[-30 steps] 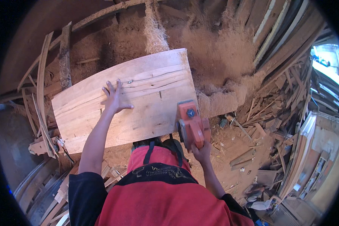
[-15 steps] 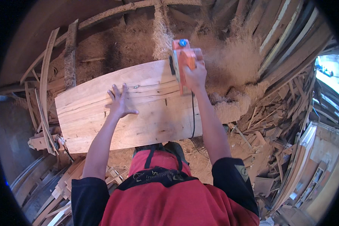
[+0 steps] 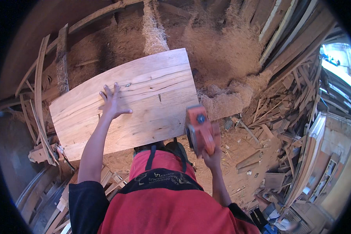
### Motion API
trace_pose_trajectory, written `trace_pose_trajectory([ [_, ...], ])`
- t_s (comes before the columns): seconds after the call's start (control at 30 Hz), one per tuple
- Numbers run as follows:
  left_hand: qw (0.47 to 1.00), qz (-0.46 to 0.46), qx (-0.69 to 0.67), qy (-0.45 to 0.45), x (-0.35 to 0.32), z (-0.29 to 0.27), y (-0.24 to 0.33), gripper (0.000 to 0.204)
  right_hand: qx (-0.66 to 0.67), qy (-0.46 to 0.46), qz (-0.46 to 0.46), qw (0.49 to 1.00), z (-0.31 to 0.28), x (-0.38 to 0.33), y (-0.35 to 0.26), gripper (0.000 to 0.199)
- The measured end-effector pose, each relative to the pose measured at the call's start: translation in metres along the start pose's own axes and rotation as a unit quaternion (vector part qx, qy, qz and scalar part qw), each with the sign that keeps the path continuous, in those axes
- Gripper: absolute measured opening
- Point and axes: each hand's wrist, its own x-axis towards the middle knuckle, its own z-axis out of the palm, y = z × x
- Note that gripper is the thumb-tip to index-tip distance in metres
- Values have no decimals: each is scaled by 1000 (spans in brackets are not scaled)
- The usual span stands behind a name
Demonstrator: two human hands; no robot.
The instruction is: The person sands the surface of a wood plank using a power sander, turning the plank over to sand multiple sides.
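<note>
A wide pale wooden board (image 3: 144,113) with dark grain lines and small cracks lies in front of me. My left hand (image 3: 112,104) rests flat on its left half, fingers spread. An orange electric hand planer (image 3: 201,130) with a dark blue knob is at the board's near right corner, partly past the edge. My right hand (image 3: 213,156) is wrapped round the planer's rear handle. Whether the planer's sole touches the wood cannot be made out.
Heaps of wood shavings (image 3: 230,95) lie beyond and right of the board. Scrap offcuts (image 3: 296,99) are piled at the right, near leaning planks (image 3: 284,43). Upright timber strips (image 3: 39,82) stand at the left. Part of a person (image 3: 275,218) shows at the lower right.
The planer in my right hand has come from the board's far right edge back toward me to the near right corner. My left hand stays spread on the board.
</note>
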Motion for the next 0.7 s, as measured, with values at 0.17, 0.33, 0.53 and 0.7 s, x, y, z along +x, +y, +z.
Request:
trace_pose_trajectory([
  [0.17,1000,-14,-3,-14,-6,-10,10,160,9,-18,55,998,-3,-8,9,30],
  [0.33,1000,0,-22,13,-1,7,-7,159,-56,29,-68,996,19,66,-50,29],
  [0.53,999,12,-32,27,2,3,0,157,-8,9,-129,992,52,166,-97,18],
  [0.7,999,18,-34,38,2,11,-11,157,9,16,-164,986,83,235,-126,16],
])
